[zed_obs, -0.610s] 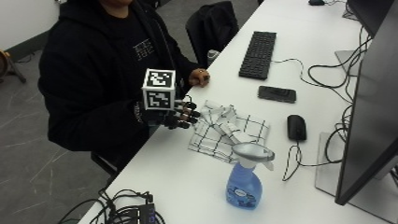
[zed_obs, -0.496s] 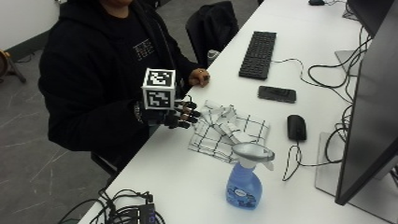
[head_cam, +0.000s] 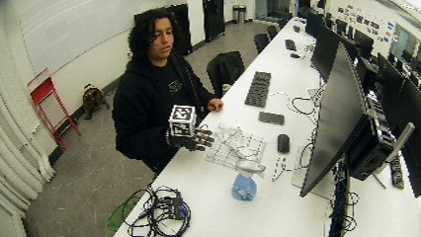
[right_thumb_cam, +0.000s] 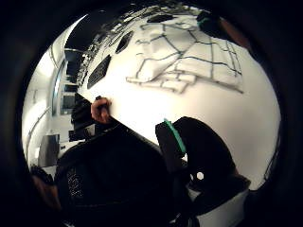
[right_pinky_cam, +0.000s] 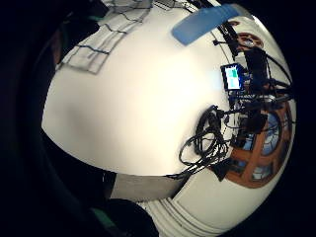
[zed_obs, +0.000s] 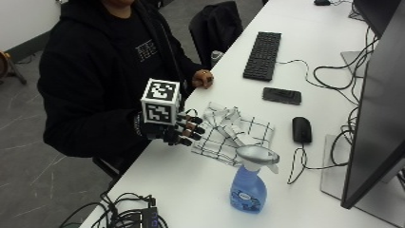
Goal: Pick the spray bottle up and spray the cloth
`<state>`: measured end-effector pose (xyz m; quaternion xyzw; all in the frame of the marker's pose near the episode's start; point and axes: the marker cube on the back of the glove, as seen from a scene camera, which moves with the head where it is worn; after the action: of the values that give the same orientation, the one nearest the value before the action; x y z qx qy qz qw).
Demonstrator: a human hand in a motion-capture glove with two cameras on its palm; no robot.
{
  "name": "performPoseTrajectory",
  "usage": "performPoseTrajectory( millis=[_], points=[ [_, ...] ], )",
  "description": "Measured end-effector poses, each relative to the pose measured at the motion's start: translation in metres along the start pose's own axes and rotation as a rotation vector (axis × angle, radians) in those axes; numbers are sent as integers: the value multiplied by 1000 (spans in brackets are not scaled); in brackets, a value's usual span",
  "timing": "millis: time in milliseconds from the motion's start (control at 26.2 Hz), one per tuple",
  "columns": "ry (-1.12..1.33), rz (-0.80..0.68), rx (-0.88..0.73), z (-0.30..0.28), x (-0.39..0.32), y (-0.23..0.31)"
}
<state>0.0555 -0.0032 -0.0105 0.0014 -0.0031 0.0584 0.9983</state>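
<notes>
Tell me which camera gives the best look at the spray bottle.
The outside view: the whole spray bottle stands upright on the table, beside the cloth. The wide outside view shows it smaller, the little finger side palm view only as a blue streak, the thumb side view not at all.

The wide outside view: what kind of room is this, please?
Probably an office or computer lab: a long white desk holds a black keyboard, a black mouse and a large dark monitor, with more workstations behind.
</notes>
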Motion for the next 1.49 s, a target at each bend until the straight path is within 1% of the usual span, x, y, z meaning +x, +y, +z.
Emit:
performPoseTrajectory(
  millis=[229,420,572,839,992,1297,1487],
  points=[
    [-33,133,34,-14,60,-16],
    [-103,240,118,-44,115,-39],
    [-131,332,154,-70,152,-62],
    [-205,428,218,-95,184,-109],
    [-290,436,239,-99,191,-131],
    [-561,375,296,-93,189,-160],
    [-732,368,349,-86,186,-173]
  ],
)
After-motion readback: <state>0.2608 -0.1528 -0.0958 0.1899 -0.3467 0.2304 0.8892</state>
